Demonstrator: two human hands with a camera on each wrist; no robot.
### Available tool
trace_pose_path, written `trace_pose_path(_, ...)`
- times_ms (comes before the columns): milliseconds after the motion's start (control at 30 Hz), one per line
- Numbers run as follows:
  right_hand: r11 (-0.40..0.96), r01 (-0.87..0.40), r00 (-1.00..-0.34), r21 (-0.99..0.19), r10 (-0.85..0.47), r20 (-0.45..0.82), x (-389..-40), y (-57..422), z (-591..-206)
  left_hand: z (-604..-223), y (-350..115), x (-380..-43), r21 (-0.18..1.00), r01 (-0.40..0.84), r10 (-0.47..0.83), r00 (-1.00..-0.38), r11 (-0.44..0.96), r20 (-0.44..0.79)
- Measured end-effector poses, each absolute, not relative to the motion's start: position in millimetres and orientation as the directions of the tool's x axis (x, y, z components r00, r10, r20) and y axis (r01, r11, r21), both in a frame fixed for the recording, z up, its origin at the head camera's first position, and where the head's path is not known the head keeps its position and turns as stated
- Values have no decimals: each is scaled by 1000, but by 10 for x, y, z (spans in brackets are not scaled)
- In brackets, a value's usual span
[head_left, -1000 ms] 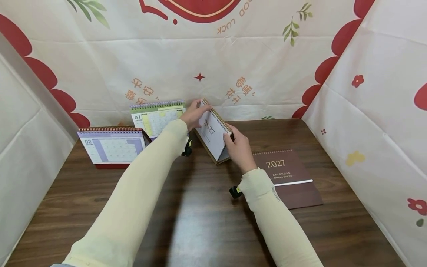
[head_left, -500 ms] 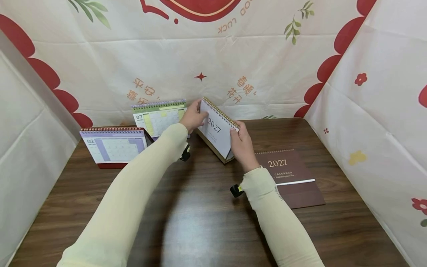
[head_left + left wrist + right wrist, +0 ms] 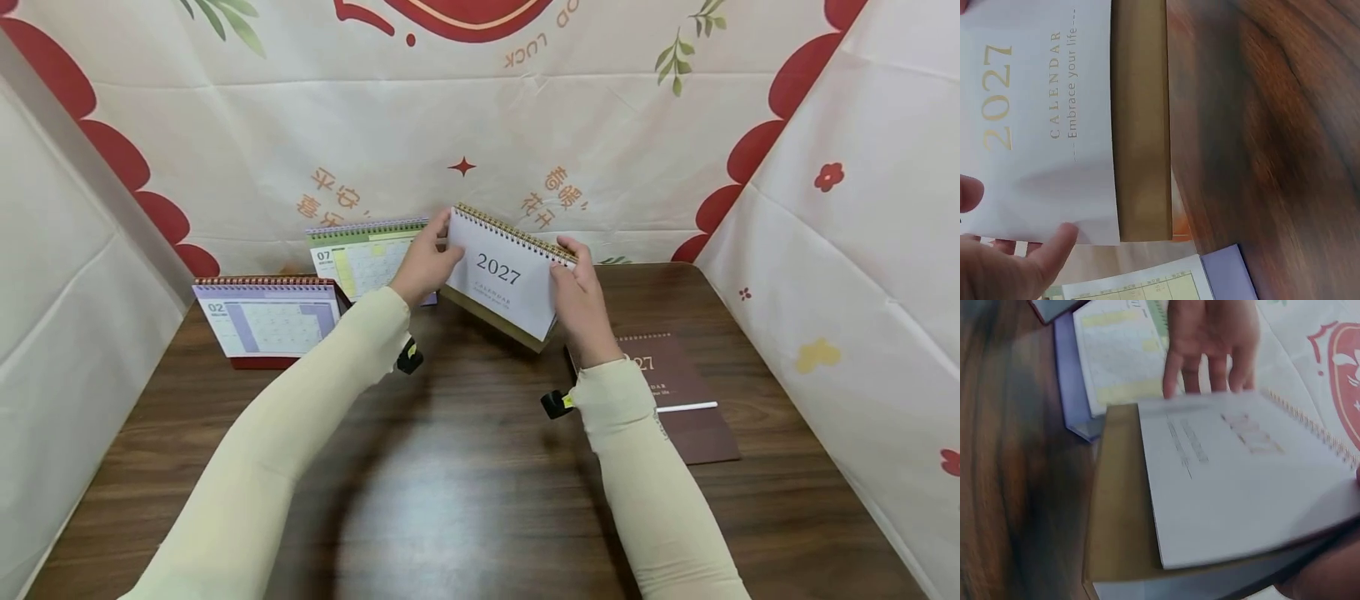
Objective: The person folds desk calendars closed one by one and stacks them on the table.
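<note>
A white desk calendar point(image 3: 498, 271) marked 2027, with a gold stand base and gold spiral binding, is in both hands near the back of the table. My left hand point(image 3: 429, 267) holds its left edge, with the thumb over the front in the head view. My right hand point(image 3: 581, 304) pinches its upper right corner, thumb on the front page. In the left wrist view, the calendar's cover point(image 3: 1041, 119) fills the left side, with left-hand fingers point(image 3: 1060, 247) at its edge. Right of the calendar, a brown 2027 calendar point(image 3: 693, 433) lies flat, partly hidden by the right arm.
Left of my left hand stands a calendar with a green top point(image 3: 367, 258) showing 07. Farther left is a red-based calendar point(image 3: 281, 321) showing 02. A white stick point(image 3: 693, 407) lies across the brown calendar. Printed cloth point(image 3: 262, 125) rises behind the wooden table point(image 3: 450, 483).
The white calendar has turned so its front faces me more squarely. My right hand has moved right with its corner, while the left hand stays at the left edge.
</note>
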State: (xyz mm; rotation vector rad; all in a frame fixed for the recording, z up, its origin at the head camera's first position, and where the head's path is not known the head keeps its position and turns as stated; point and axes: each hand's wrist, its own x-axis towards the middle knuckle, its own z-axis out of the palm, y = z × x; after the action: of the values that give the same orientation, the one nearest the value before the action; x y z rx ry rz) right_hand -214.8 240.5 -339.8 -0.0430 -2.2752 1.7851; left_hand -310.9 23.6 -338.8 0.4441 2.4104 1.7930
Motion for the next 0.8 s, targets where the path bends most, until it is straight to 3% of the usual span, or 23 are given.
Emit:
trace_pose_path(400,166,-162,-984,-973,47,172,-2180,2466,-3295,-3563,-22,-2809,963,217,242,-954,162,174)
trace_pose_path(800,324,-187,-979,-928,21,204,-2226,2429,-3229,-3583,-112,-2727,994,108,149,-983,-1,107)
